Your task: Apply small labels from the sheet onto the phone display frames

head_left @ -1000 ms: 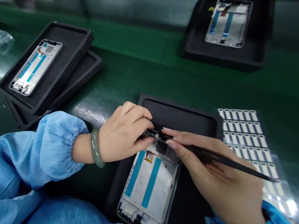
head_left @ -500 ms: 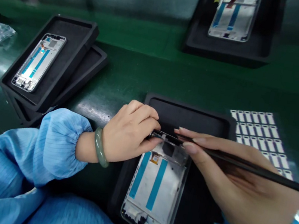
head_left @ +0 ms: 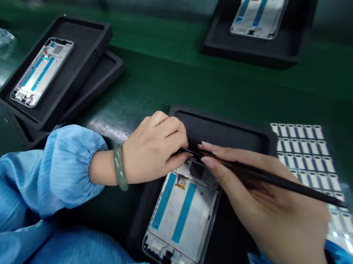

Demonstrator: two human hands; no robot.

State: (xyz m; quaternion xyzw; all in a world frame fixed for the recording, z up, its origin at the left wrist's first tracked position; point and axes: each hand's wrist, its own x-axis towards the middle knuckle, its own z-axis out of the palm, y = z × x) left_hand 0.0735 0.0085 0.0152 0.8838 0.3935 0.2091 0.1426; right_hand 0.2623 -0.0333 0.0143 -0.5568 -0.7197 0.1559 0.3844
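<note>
Little changed over the last second. Left hand (head_left: 153,150) stayed pinched on the top edge of the phone frame (head_left: 183,213), which lay in the black tray (head_left: 224,128). Right hand (head_left: 271,209) kept gripping the tweezers (head_left: 272,179), tips at that edge; the work there looked unfinished.

Dim, cool overhead light. Pale glare on the green belt (head_left: 110,128) and the near-right sticker sheet (head_left: 309,157). Edges bend and blur.

Green bench (head_left: 171,77), black trays (head_left: 90,31), label sheet (head_left: 307,152)
</note>
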